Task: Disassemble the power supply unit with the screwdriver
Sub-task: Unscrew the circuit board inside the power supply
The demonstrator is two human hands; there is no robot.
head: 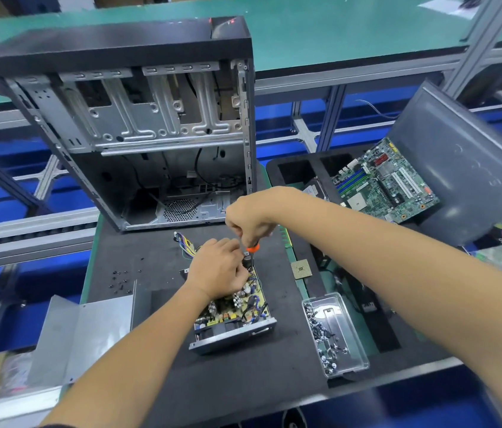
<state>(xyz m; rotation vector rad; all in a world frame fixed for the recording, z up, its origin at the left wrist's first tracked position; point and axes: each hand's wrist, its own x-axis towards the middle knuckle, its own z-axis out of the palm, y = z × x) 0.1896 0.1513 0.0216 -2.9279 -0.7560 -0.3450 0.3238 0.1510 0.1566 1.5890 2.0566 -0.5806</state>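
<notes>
The opened power supply unit (234, 316) lies on the black mat, its circuit board bare and its metal front wall facing me. My right hand (248, 219) grips the screwdriver (252, 251) upright by its handle, an orange collar showing below my fist. The tip goes down into the unit's far end. My left hand (217, 270) rests on the far part of the board, fingers curled close to the screwdriver shaft; whether they hold anything is hidden. A bundle of coloured wires (186, 245) comes out beyond the unit.
An empty computer case (138, 125) stands behind the unit. The grey metal cover (89, 329) lies at the left, loose black screws (118, 281) beside it. A clear box of screws (334, 332), a CPU chip (301, 269) and a motherboard (385, 183) are at the right.
</notes>
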